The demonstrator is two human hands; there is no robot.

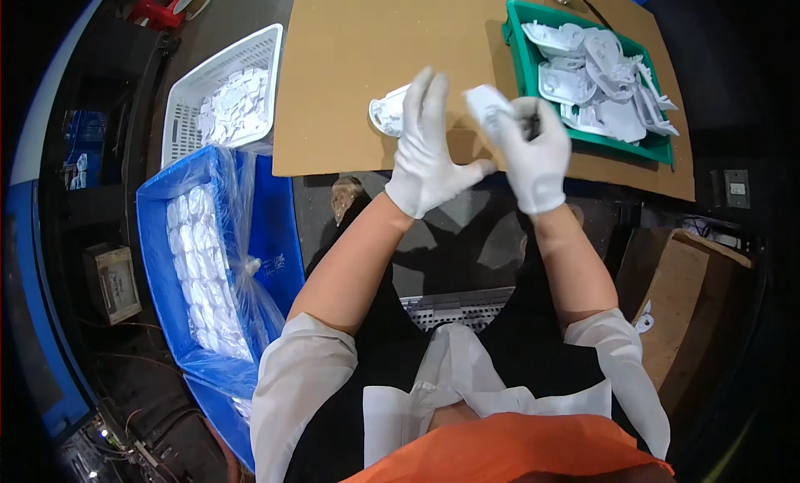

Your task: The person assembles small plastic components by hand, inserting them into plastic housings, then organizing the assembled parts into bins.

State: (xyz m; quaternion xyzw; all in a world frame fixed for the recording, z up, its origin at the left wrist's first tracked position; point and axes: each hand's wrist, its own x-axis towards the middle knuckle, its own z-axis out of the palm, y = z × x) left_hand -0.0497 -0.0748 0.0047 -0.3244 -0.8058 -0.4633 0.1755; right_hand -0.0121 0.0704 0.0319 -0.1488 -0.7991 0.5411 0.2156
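Pinching a small white plastic piece between thumb and fingertips, the gloved right hand holds it just above the cardboard-covered table, while the left hand is spread open, its fingers touching a second white moulded part lying on the cardboard. Both parts look light, thin and stiff, probably smooth under cotton gloves, so gripping by the edges seems safest. Beyond the right hand, a green tray holds more such mouldings.

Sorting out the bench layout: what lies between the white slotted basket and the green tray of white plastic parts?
In the head view, a brown cardboard sheet lies between white slotted basket and green tray; a white plastic part rests on it.
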